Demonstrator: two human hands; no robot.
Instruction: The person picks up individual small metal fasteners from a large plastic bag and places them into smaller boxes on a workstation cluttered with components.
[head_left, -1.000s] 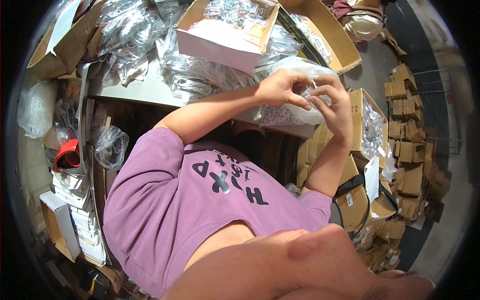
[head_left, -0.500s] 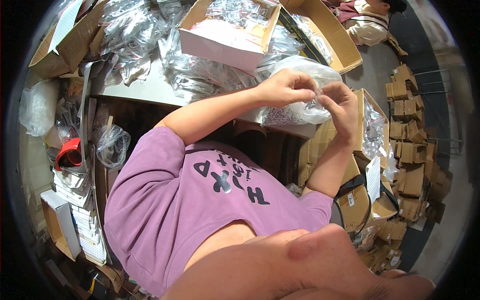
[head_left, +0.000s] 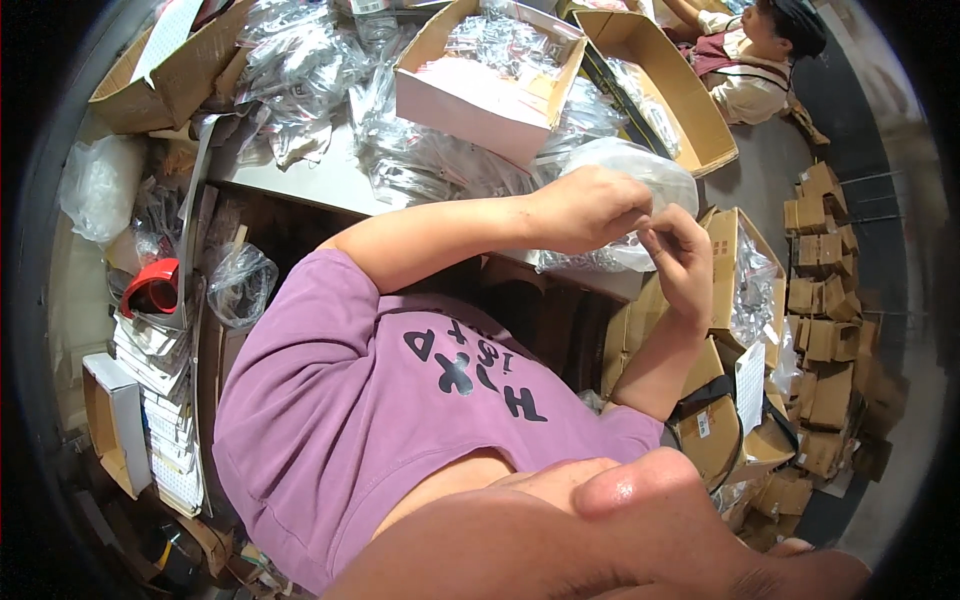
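My left hand and my right hand meet over the table's right end, fingertips pinched together. Whatever is between the fingers is too small and hidden to make out. Right behind the hands lies a translucent white plastic bag, partly covered by them. Under my left wrist, a heap of small shiny pieces shows at the table edge.
A white carton of small clear bags stands on the table among heaps of clear packets. Brown cartons flank it, and another box of packets stands right of my hands. Beyond, a person works near stacked boxes.
My left fingers have curled further in, and both hands remain together at the fingertips. The whole view has shifted slightly, and more of the other person shows.
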